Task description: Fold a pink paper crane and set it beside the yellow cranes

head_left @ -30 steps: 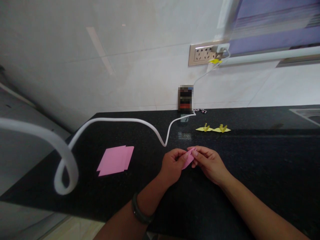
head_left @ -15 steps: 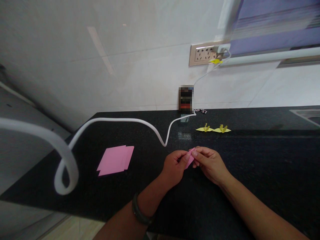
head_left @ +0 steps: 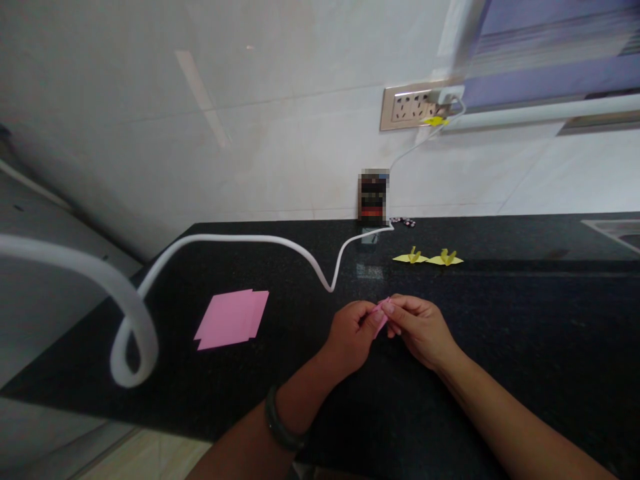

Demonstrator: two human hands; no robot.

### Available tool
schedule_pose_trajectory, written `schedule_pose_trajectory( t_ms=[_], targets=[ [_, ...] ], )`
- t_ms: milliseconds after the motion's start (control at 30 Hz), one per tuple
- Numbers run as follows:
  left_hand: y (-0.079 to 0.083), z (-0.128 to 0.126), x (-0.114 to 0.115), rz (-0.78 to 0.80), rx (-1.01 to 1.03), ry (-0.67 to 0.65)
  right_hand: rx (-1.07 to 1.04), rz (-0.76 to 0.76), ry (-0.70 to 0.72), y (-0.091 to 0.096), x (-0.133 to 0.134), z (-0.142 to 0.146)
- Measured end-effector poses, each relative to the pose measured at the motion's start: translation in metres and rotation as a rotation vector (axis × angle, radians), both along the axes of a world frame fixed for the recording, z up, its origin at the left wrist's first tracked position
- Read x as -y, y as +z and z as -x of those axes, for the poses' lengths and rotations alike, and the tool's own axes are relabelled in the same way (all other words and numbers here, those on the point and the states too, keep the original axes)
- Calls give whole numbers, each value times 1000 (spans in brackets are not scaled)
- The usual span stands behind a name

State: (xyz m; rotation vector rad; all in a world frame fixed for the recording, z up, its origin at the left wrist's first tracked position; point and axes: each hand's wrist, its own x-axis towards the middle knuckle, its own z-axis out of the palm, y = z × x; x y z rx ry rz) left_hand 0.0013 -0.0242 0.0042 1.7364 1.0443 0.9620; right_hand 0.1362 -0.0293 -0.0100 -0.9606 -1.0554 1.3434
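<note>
A small folded piece of pink paper [head_left: 381, 325] is pinched between my two hands, above the dark countertop. My left hand [head_left: 351, 337] grips its left side with thumb and bent fingers. From the right, my right hand [head_left: 420, 327] presses it near the top, thumb in front. Fingers cover much of the paper, so its full shape is hidden. Flat sheets of pink paper [head_left: 230, 320] lie overlapping on the counter to the left. Behind my hands sit two folded yellow paper cranes [head_left: 411, 257], side by side with wings spread.
A white cable [head_left: 260, 238] loops across the black counter [head_left: 280, 267] from the left. At the tiled wall stands a blurred-out device [head_left: 374, 198]. Above it, a socket panel [head_left: 407, 107] holds a plug. A sink edge [head_left: 607, 233] shows at far right.
My left hand has shifted very slightly right, and its fingers cover a little more of the pink paper. Both hands keep their hold; the sheets and cranes stay in place.
</note>
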Motion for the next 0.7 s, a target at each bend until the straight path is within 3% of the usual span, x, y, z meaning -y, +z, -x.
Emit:
schedule_pose_trajectory(
  t_ms=[700],
  targets=[
    [4,-1,3,12,22,-61,59,26,-59,-4,2,0]
  ],
)
